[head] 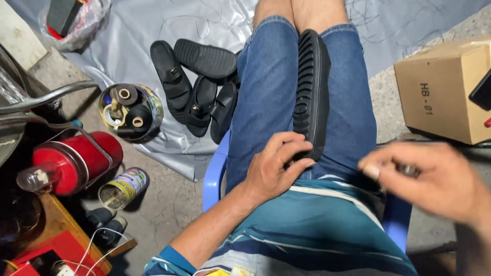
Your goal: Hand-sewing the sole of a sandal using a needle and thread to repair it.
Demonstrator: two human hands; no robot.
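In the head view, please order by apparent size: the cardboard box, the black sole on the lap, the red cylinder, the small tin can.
1. cardboard box
2. black sole
3. red cylinder
4. small tin can
Box and sole look close; ranking unsure.

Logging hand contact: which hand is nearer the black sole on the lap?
Left. The left hand grips the near end of the black sole; the right hand hovers apart, to its right.
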